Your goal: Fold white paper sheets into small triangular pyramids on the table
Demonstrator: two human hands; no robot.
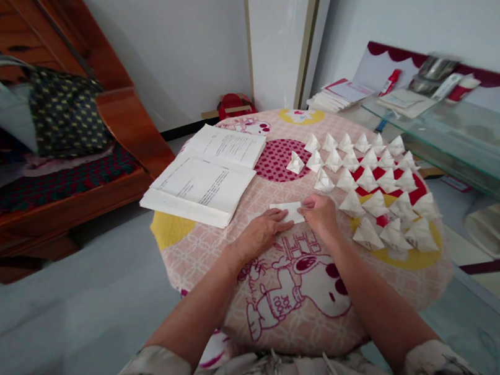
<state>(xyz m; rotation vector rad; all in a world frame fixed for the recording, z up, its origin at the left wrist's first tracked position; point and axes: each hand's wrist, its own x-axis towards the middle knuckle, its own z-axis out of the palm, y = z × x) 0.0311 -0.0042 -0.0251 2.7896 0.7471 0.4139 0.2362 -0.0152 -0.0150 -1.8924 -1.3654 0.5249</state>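
A small white folded paper (292, 213) lies on the patterned tablecloth (249, 244) between my two hands. My left hand (263, 232) lies low over the cloth, its fingers on the paper's left side. At the paper's right edge, my right hand (320, 213) pinches it between thumb and fingers. Just to the right, several folded white paper pieces (372, 180) with pointed tops stand in rows. One paper piece (294, 163) sits a little apart at the left of the rows. An open booklet (211, 177) with printed pages lies beyond my left hand.
A glass-topped counter (464, 143) stands close on the right, holding papers, a red item and metal containers. To the left is a wooden bench (128, 162) with a dark patterned bag (64, 112). A red object (235, 103) rests by the wall behind the table.
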